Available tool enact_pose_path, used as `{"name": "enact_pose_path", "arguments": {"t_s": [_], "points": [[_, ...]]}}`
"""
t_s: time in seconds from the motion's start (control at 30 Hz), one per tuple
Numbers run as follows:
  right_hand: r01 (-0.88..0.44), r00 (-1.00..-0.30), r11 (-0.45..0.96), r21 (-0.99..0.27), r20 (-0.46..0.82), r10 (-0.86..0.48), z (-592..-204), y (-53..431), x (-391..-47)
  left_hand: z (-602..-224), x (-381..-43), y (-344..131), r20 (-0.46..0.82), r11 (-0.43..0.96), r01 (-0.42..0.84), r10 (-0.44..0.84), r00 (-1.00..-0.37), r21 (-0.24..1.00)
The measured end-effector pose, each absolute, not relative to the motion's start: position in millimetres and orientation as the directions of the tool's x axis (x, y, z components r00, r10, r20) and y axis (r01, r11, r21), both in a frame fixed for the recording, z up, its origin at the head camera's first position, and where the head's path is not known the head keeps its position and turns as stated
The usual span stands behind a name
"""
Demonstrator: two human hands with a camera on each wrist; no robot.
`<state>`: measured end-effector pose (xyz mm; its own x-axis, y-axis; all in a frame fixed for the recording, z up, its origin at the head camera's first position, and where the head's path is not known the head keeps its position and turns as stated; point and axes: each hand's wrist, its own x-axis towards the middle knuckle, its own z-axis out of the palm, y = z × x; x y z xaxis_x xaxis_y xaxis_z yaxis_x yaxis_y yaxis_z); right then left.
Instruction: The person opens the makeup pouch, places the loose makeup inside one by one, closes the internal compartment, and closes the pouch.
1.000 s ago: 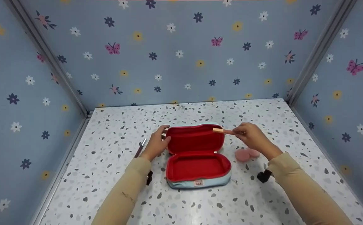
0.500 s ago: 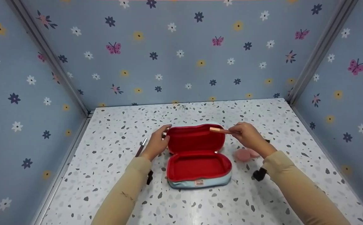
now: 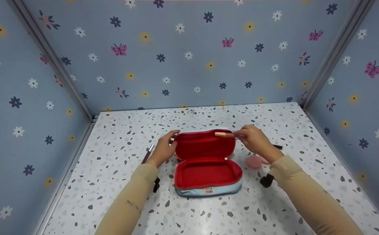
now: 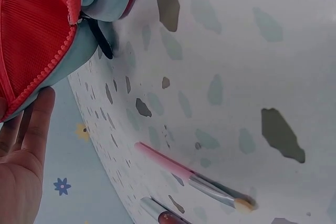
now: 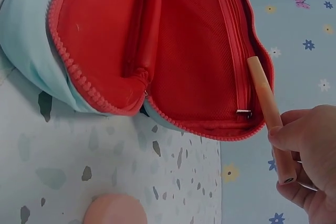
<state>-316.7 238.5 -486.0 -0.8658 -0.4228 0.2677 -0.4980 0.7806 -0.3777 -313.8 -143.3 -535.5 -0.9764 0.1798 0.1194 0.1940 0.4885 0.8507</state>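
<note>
- The right hand [image 3: 254, 139] holds a thin orange tube [image 3: 224, 134] near one end, pinched between thumb and fingers. The other end sticks out past the grip.
- The left hand [image 3: 164, 150] holds the side of the red lid [image 3: 205, 147], with its thumb in front and fingers behind, so the lid stands up.
- What just changed: the right hand has slid a little toward the left hand and brought the tube along. More of the tube is now in front of the lid. The left hand and the pouch [image 3: 209, 192] look the same as before.
- What that means: the tube has got to the open pouch, but it is not let go. Its tip is up by the lid's far edge, near the little zip [image 5: 236, 51]. I can't tell if it touches the lid.
- The pouch sits wide open on the spotty bench [image 3: 121, 137], blue outside and red inside.
- Just beside the pouch, on the right, lie two pink round things, one [image 3: 253, 162] partly in front of the other. A black stick [image 3: 277, 147] now peeks out behind the right wrist.
- On the left side lie a pink brush [image 4: 163, 158] and a shiny dark red tube [image 3: 148, 154].
- Behind it all is a blue wall [image 3: 189, 70] with flowers and butterflies.
</note>
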Motion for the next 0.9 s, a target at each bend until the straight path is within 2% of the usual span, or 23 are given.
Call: {"name": "enact_pose_path", "arguments": {"t_s": [0.4,0.9], "points": [[-0.486,-0.871,0.809,-0.330,0.255,-0.420,-476,221,-320,-536,-314,-143,0.090,0.498,0.161,0.164,-0.982,0.852],[-0.541,-0.834,0.818,-0.195,0.246,-0.494,-463,201,-331,-536,-313,-143,0.132,0.489,0.207,0.183,-0.974,0.847]]}}
